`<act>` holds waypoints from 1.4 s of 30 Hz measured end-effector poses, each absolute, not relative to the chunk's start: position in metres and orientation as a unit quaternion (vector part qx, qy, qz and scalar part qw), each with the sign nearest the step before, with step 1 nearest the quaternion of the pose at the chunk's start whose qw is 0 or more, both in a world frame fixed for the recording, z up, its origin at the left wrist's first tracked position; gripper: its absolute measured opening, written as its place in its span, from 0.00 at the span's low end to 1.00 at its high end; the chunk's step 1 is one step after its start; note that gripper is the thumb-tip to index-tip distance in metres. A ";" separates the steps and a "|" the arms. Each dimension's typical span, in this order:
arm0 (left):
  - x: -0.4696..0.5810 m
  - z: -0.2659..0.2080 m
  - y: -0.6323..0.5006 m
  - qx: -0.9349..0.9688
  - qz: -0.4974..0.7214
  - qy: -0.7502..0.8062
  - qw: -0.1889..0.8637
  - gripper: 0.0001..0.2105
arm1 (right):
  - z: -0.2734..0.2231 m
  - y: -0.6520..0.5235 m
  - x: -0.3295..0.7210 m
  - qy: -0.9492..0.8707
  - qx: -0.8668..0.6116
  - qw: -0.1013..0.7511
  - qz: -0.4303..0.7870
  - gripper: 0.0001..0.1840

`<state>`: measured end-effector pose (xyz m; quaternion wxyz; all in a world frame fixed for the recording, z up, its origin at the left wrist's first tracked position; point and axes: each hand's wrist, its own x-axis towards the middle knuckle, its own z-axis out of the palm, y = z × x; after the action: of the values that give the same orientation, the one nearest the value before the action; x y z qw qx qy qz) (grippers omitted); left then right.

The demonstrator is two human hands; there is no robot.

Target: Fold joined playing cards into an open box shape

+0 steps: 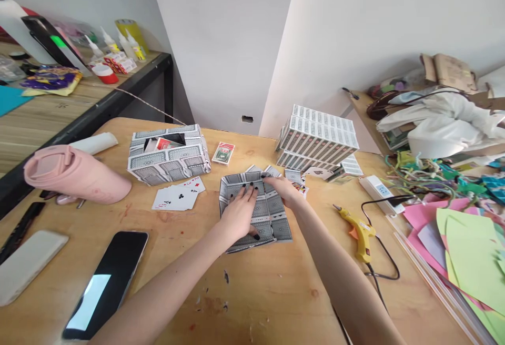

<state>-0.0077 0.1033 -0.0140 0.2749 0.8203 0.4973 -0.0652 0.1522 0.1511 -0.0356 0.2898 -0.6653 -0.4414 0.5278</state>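
A shallow open box made of grey-backed playing cards (260, 209) lies on the wooden table before me, one side strip sloping out to the right. My left hand (239, 213) presses into it, palm down, with fingers spread over the inside. At the box's far right corner, my right hand (281, 187) grips the upper edge, fingers together; part of its grip is hidden. Loose cards (295, 176) lie just beyond that hand. Farther left stands a finished-looking card-covered box (169, 155) with an opening on top, and face-up cards (177, 196) lie in front of it.
A yellow glue gun (361, 234) with its cord lies right, near a power strip (381, 195). Stacked card packs (319, 134) stand at the back, beside a single card pack (223, 153). A pink tumbler (79, 174) and a phone (108, 282) are left; coloured paper (473, 250) is right.
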 end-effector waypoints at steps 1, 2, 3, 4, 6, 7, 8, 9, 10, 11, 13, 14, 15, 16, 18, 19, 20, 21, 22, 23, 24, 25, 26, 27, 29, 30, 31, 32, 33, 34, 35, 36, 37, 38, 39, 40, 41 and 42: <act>-0.008 -0.014 0.103 0.822 -0.065 0.496 0.274 0.57 | -0.036 0.151 0.152 -0.445 -0.670 0.282 0.523 0.13; -0.008 -0.014 0.103 0.823 -0.066 0.494 0.273 0.57 | -0.036 0.151 0.151 -0.452 -0.677 0.272 0.513 0.14; -0.008 -0.015 0.102 0.824 -0.069 0.492 0.271 0.57 | -0.037 0.152 0.151 -0.461 -0.685 0.261 0.501 0.14; -0.007 -0.016 0.102 0.825 -0.073 0.491 0.269 0.57 | -0.038 0.152 0.151 -0.468 -0.692 0.251 0.489 0.15; -0.006 -0.019 0.101 0.826 -0.083 0.491 0.264 0.57 | -0.039 0.153 0.150 -0.483 -0.706 0.230 0.465 0.14; -0.005 -0.020 0.100 0.826 -0.088 0.491 0.261 0.57 | -0.039 0.153 0.149 -0.491 -0.711 0.218 0.453 0.13; -0.005 -0.020 0.099 0.827 -0.092 0.491 0.257 0.57 | -0.039 0.152 0.148 -0.500 -0.715 0.206 0.443 0.13; -0.005 -0.019 0.098 0.830 -0.093 0.489 0.253 0.57 | -0.038 0.152 0.148 -0.509 -0.719 0.193 0.433 0.12; -0.006 -0.017 0.098 0.834 -0.089 0.484 0.248 0.55 | -0.037 0.151 0.147 -0.517 -0.721 0.179 0.425 0.11; -0.007 -0.014 0.098 0.840 -0.080 0.477 0.246 0.50 | -0.035 0.149 0.147 -0.527 -0.720 0.166 0.419 0.11; -0.010 -0.005 0.100 0.850 -0.033 0.470 0.234 0.32 | -0.031 0.145 0.147 -0.548 -0.712 0.143 0.415 0.10; -0.012 0.001 0.103 0.853 0.003 0.473 0.219 0.22 | -0.028 0.142 0.147 -0.561 -0.705 0.135 0.413 0.10; -0.013 0.006 0.107 0.851 0.042 0.487 0.192 0.16 | -0.025 0.139 0.147 -0.574 -0.697 0.128 0.411 0.11; -0.014 0.010 0.112 0.847 0.080 0.503 0.153 0.16 | -0.022 0.137 0.147 -0.587 -0.689 0.122 0.406 0.11; -0.016 0.015 0.123 0.841 0.107 0.524 0.082 0.21 | -0.016 0.132 0.147 -0.614 -0.678 0.111 0.389 0.12; -0.017 0.016 0.129 0.844 0.101 0.523 0.066 0.20 | -0.012 0.130 0.147 -0.627 -0.673 0.106 0.379 0.12; -0.018 0.016 0.135 0.850 0.087 0.516 0.060 0.16 | -0.009 0.129 0.147 -0.638 -0.668 0.100 0.369 0.13; -0.019 0.015 0.141 0.858 0.068 0.505 0.062 0.11 | -0.006 0.128 0.146 -0.648 -0.664 0.095 0.359 0.14; -0.020 0.015 0.145 0.869 0.047 0.488 0.070 0.10 | -0.003 0.127 0.146 -0.657 -0.661 0.090 0.351 0.15; -0.021 0.014 0.149 0.879 0.027 0.469 0.079 0.11 | -0.001 0.126 0.146 -0.664 -0.659 0.085 0.342 0.16; -0.022 0.014 0.152 0.888 0.011 0.450 0.089 0.12 | 0.001 0.126 0.146 -0.670 -0.658 0.081 0.335 0.16; -0.024 0.015 0.153 0.895 0.000 0.435 0.097 0.13 | 0.003 0.126 0.145 -0.674 -0.657 0.076 0.329 0.16; -0.025 0.015 0.154 0.899 -0.008 0.425 0.102 0.12 | 0.005 0.126 0.145 -0.679 -0.656 0.070 0.323 0.16; -0.026 0.016 0.155 0.902 -0.015 0.418 0.105 0.12 | 0.006 0.126 0.145 -0.684 -0.654 0.063 0.317 0.16; -0.028 0.018 0.153 0.904 -0.027 0.413 0.103 0.12 | 0.008 0.126 0.146 -0.692 -0.651 0.049 0.309 0.17; -0.029 0.018 0.152 0.905 -0.031 0.411 0.102 0.13 | 0.009 0.126 0.146 -0.695 -0.649 0.043 0.307 0.17; -0.029 0.018 0.150 0.906 -0.034 0.408 0.102 0.13 | 0.009 0.126 0.146 -0.697 -0.648 0.038 0.305 0.18; -0.030 0.017 0.149 0.907 -0.033 0.407 0.104 0.14 | 0.009 0.125 0.145 -0.699 -0.647 0.036 0.303 0.19; -0.029 0.016 0.147 0.907 -0.030 0.407 0.108 0.15 | 0.008 0.125 0.145 -0.700 -0.646 0.033 0.302 0.20; -0.028 0.015 0.145 0.906 -0.026 0.407 0.113 0.15 | 0.006 0.124 0.144 -0.701 -0.645 0.030 0.302 0.20; -0.027 0.014 0.144 0.905 -0.025 0.408 0.118 0.15 | 0.005 0.123 0.143 -0.701 -0.646 0.026 0.301 0.21; -0.026 0.013 0.143 0.903 -0.024 0.410 0.123 0.16 | 0.002 0.123 0.141 -0.699 -0.648 0.021 0.301 0.20; -0.025 0.012 0.142 0.901 -0.025 0.414 0.127 0.15 | 0.000 0.123 0.140 -0.697 -0.650 0.018 0.301 0.19; -0.024 0.012 0.141 0.899 -0.026 0.417 0.130 0.15 | -0.002 0.123 0.139 -0.694 -0.653 0.015 0.302 0.18; -0.023 0.012 0.141 0.898 -0.027 0.419 0.132 0.15 | -0.004 0.123 0.138 -0.692 -0.655 0.015 0.303 0.16; -0.023 0.012 0.141 0.897 -0.029 0.421 0.133 0.15 | -0.006 0.123 0.138 -0.689 -0.657 0.017 0.305 0.15; -0.024 0.013 0.142 0.896 -0.029 0.421 0.135 0.14 | -0.007 0.123 0.138 -0.688 -0.656 0.021 0.309 0.13; -0.024 0.014 0.144 0.895 -0.028 0.420 0.147 0.13 | -0.007 0.124 0.139 -0.687 -0.655 0.027 0.315 0.12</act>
<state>-0.0241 0.1439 0.0135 0.1474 0.8950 0.4200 -0.0275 0.1391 0.1235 -0.0073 0.0269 -0.6548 -0.6867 0.3146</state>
